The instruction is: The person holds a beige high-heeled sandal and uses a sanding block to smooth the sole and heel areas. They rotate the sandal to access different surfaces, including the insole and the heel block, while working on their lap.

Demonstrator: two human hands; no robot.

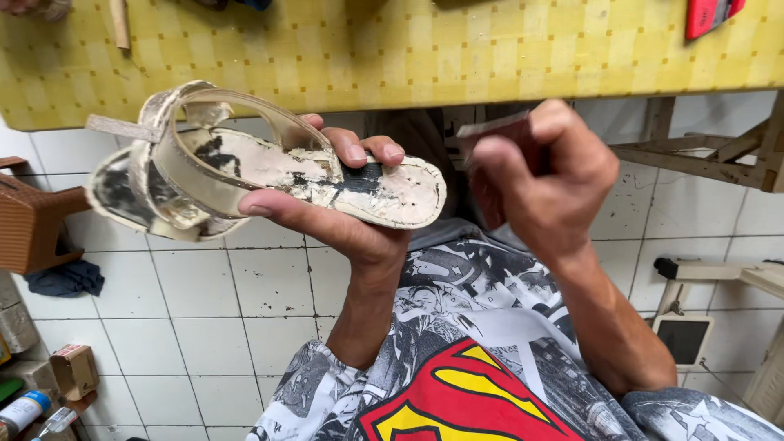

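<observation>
Sandal [269,167] work sits at a middle stage, judging by its surface: the insole is bare and pale, streaked with black patches and flaking residue from heel to toe, so whatever once covered it is gone, while the mess left behind is only partly cleared. Its straps are attached and arch over the heel end at the left, one loose tab sticking out toward the far left. Nothing new has been laid on the footbed as far as the view shows.

The left hand [343,208] holds the sandal up in front of the chest, just below the near edge of the yellow checked table [457,57]. Thumb runs along the near side under the sole, and the fingers curl over the far edge onto the footbed, a firm pinch around the middle of the shoe with the toe pointing right.

The right hand [543,175] is beside the toe end, apart from it, balled into a tight fist around a thin flat piece [494,126] whose pale edge pokes out at the top. What kind of piece it is cannot be told; it is blurred and mostly hidden by the knuckles.

Below is a white tiled floor [204,327], with a brown stool [33,224] at the left and small bottles near the lower left corner.
</observation>
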